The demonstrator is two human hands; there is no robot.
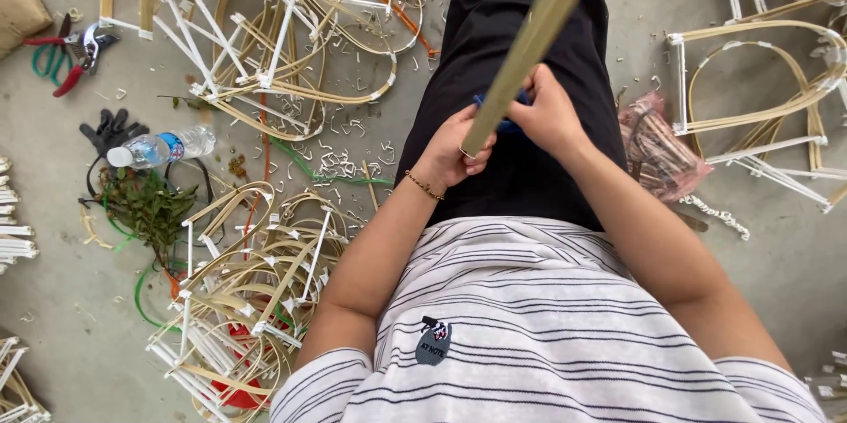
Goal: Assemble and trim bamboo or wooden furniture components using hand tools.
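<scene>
Behind right hand (547,114), half-hidden blue tool (505,126)

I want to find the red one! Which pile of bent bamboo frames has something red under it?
The bamboo frame pile at the lower left, beside the person's left arm: a red thing shows beneath it. The top pile and right frames show none.

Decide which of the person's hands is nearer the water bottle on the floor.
Left. The left hand grips the bamboo strip on the side toward the bottle; the right hand lies beyond the strip, farther away.
</scene>
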